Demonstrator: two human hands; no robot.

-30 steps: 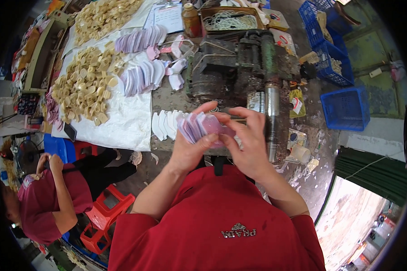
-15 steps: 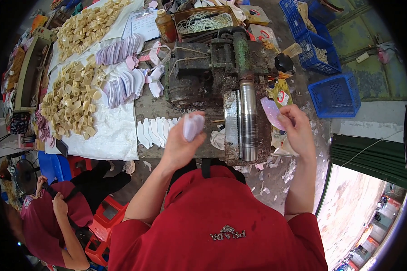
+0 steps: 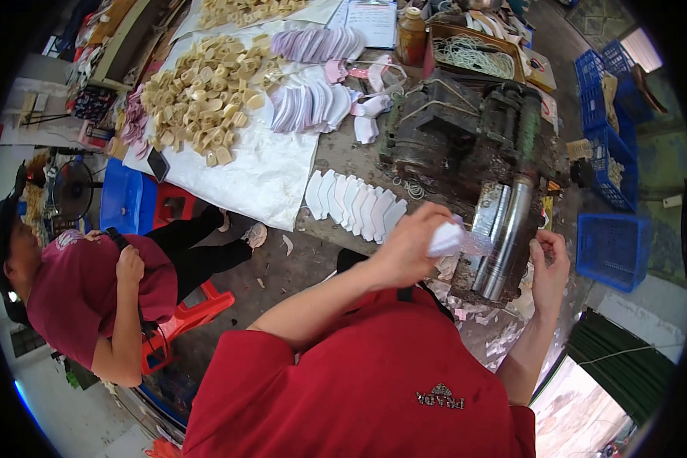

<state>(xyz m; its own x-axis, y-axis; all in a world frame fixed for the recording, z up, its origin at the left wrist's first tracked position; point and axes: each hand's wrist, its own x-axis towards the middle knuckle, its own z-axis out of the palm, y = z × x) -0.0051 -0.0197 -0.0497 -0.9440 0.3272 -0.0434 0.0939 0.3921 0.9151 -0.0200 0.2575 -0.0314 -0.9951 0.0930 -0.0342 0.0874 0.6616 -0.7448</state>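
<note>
My left hand (image 3: 414, 248) is closed around a small stack of white-lilac cut pieces (image 3: 444, 239), just left of a machine's shiny metal roller (image 3: 506, 243). From the stack a thin, see-through pinkish piece (image 3: 477, 243) reaches to the roller's left side. My right hand (image 3: 551, 267) is on the roller's other side, fingers bent and thumb apart, with nothing visible in it. The dark, greasy machine (image 3: 443, 126) stands behind the roller. A fanned row of white curved pieces (image 3: 353, 204) lies on the bench left of my left hand.
Beige moulded pieces (image 3: 206, 91) are heaped on a white sheet (image 3: 259, 195) at left, beside fanned lilac stacks (image 3: 317, 46). Blue crates (image 3: 612, 248) stand at right. A person (image 3: 103, 286) with a strap-like object is at left, near a red stool (image 3: 198, 313). Scraps litter the floor.
My view has turned left. My left hand has come to the roller with its stack. The lilac piece has left my right hand, which is now close beside the roller.
</note>
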